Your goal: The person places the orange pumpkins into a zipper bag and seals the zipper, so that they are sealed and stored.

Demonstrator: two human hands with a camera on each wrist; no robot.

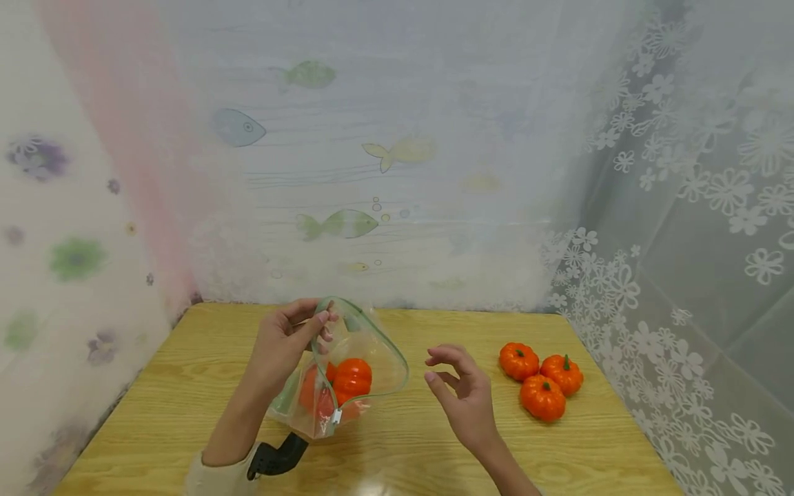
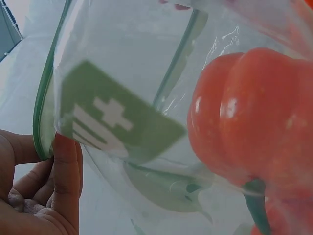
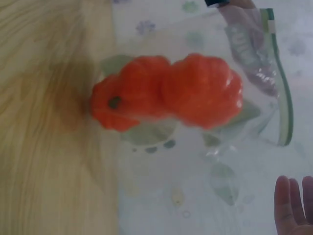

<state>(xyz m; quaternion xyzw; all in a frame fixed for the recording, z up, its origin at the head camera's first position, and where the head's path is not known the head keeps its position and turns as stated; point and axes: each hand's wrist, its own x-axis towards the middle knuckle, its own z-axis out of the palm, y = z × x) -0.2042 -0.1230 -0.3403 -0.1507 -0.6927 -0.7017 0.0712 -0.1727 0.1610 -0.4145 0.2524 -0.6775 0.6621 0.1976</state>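
one pinch from the left hand [image 1: 284, 339] held the bag [image 1: 383, 364] at lower centre, so its pumpkins [image 1: 353, 381] could have tugged it loose, the right hand [image 1: 466, 394] gripping nothing, its fingers curved and apart.

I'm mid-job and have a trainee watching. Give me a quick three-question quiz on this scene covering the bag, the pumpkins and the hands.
1. How many orange pumpkins lie on the table outside the clear bag?
2. True or false: the right hand is gripping a pumpkin.
3. What does the left hand hold? A: a loose pumpkin. B: the bag's rim. C: nothing.

Key
1. Three.
2. False; the right hand holds nothing and sits between the bag and the loose pumpkins in the head view.
3. B; its fingers pinch the rim.
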